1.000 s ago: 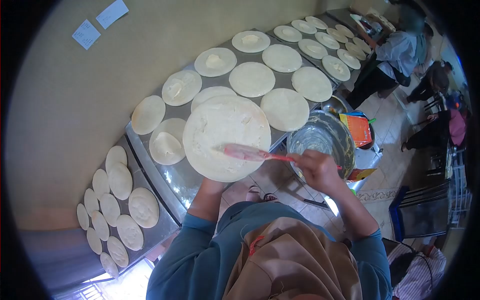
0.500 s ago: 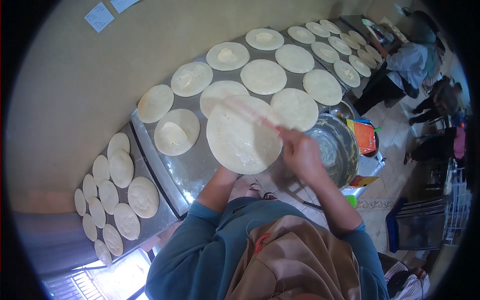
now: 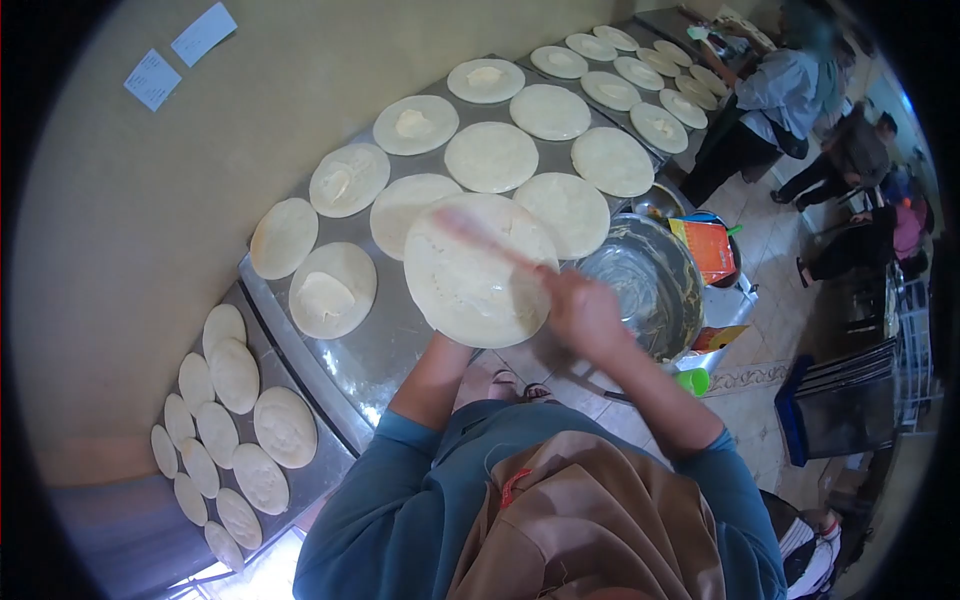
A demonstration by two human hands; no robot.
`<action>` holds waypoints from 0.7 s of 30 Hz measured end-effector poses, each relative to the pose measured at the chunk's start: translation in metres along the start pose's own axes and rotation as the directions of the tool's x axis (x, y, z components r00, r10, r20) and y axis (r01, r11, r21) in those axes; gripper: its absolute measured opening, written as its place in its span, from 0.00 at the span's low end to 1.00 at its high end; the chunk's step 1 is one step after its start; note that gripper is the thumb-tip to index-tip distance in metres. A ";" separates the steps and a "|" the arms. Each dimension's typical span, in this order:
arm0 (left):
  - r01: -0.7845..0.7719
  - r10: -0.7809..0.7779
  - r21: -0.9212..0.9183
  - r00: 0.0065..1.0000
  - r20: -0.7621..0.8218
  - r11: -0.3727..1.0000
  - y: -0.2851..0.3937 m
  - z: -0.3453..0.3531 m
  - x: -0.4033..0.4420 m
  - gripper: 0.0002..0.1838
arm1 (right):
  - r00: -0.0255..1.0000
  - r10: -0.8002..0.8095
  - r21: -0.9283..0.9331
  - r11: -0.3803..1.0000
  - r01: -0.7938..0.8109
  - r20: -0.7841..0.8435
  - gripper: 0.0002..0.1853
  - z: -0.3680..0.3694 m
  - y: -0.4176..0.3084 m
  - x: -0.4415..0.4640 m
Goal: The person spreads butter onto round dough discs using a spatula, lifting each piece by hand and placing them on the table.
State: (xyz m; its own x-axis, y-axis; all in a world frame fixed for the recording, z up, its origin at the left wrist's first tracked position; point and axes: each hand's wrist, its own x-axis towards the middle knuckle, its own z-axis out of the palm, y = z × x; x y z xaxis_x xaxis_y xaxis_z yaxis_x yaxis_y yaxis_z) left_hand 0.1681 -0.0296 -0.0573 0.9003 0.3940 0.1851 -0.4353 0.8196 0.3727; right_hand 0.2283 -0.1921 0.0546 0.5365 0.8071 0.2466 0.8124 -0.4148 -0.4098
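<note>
My left hand is hidden beneath a pale round flatbread (image 3: 480,290) and holds it up from below; only the wrist (image 3: 448,350) comes out under its near edge. My right hand (image 3: 583,310) is closed around the handle of a reddish spatula (image 3: 490,243), whose head is smeared by motion over the top of the flatbread. White cream lies in a thin, uneven layer on that surface. Beside my right hand stands a large metal bowl (image 3: 690,310) with cream streaked on its inner wall.
Rows of flatbreads, some with a dollop of cream (image 3: 325,297), cover the metal table (image 3: 365,365). More rounds (image 3: 285,427) lie on a lower surface at left. An orange packet (image 3: 704,248) and a green cup (image 3: 692,381) sit near the bowl. Other people (image 3: 775,110) stand at right.
The spatula head has swept a little left across the flatbread, with my right hand following left and down. The whole view has shifted slightly. The left hand still holds the flatbread up.
</note>
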 end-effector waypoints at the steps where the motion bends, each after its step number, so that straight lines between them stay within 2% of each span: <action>1: 0.010 -0.010 -0.039 1.000 0.015 0.999 -0.003 -0.004 0.002 0.32 | 1.000 0.005 -0.003 1.000 -0.005 -0.001 0.19 0.000 -0.010 -0.012; 3: 0.028 -0.023 -0.113 0.999 0.044 0.993 -0.009 -0.016 0.007 0.32 | 0.992 -0.111 0.108 0.989 0.105 0.056 0.17 -0.002 -0.024 -0.027; 5: 0.044 -0.032 -0.185 0.997 0.067 0.982 -0.013 -0.028 0.009 0.33 | 0.989 -0.134 0.165 0.979 0.123 0.055 0.17 -0.010 -0.017 -0.024; 7: 0.050 -0.032 -0.257 0.997 0.075 0.965 -0.018 -0.043 0.003 0.33 | 0.980 -0.062 0.208 0.973 0.102 -0.190 0.17 -0.007 0.008 -0.011; 8: 0.041 -0.024 -0.258 0.997 0.069 0.965 -0.020 -0.051 0.007 0.33 | 0.981 -0.069 0.210 0.972 0.108 -0.183 0.17 -0.006 0.017 -0.005; 10: 0.008 -0.013 -0.102 0.999 -0.047 0.995 -0.020 -0.055 0.012 0.33 | 0.997 0.061 0.037 0.998 -0.059 -0.056 0.13 -0.003 0.025 0.002; 11: -0.005 0.000 -0.100 0.999 -0.052 0.995 -0.020 -0.056 0.011 0.33 | 0.998 0.049 0.039 0.998 -0.047 -0.049 0.13 0.000 0.020 -0.003; 13: 0.039 -0.039 -0.002 0.997 -0.071 0.999 -0.010 -0.014 0.009 0.35 | 0.997 -0.050 0.149 0.988 0.041 0.059 0.11 0.000 0.002 -0.025; 14: -0.029 0.068 -0.156 0.965 0.253 0.987 -0.005 0.007 0.007 0.35 | 0.990 -0.091 0.213 0.975 0.067 0.105 0.11 -0.009 -0.007 -0.028; 15: -0.029 0.067 -0.155 0.966 0.248 0.987 -0.006 -0.005 0.007 0.35 | 0.990 -0.090 0.216 0.974 0.065 0.109 0.11 -0.009 -0.005 -0.027; 17: 0.051 -0.048 -0.068 0.998 0.048 0.996 -0.008 -0.039 0.009 0.36 | 0.994 -0.104 0.213 0.972 0.098 0.020 0.10 -0.012 0.005 -0.018; 18: 0.055 -0.052 -0.069 0.998 0.045 0.996 -0.005 -0.035 0.007 0.36 | 0.995 -0.100 0.214 0.972 0.093 0.022 0.10 -0.012 0.009 -0.006; 20: 0.026 -0.153 -0.451 0.957 -0.248 0.892 0.003 -0.019 0.010 0.39 | 0.995 0.087 0.029 0.996 -0.086 -0.058 0.11 -0.011 0.017 0.019; 21: 0.034 -0.160 -0.451 0.956 -0.246 0.892 0.004 -0.019 0.011 0.39 | 0.994 0.094 0.029 0.995 -0.093 -0.061 0.11 -0.008 0.014 0.015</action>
State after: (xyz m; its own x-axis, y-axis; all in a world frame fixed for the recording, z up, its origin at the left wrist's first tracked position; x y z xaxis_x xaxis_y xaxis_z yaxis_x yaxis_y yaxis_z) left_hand 0.1766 -0.0139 -0.0714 0.9316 0.3478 -0.1059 -0.3559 0.9318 -0.0710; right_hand 0.2492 -0.1890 0.0599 0.6237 0.7372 0.2601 0.7522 -0.4754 -0.4563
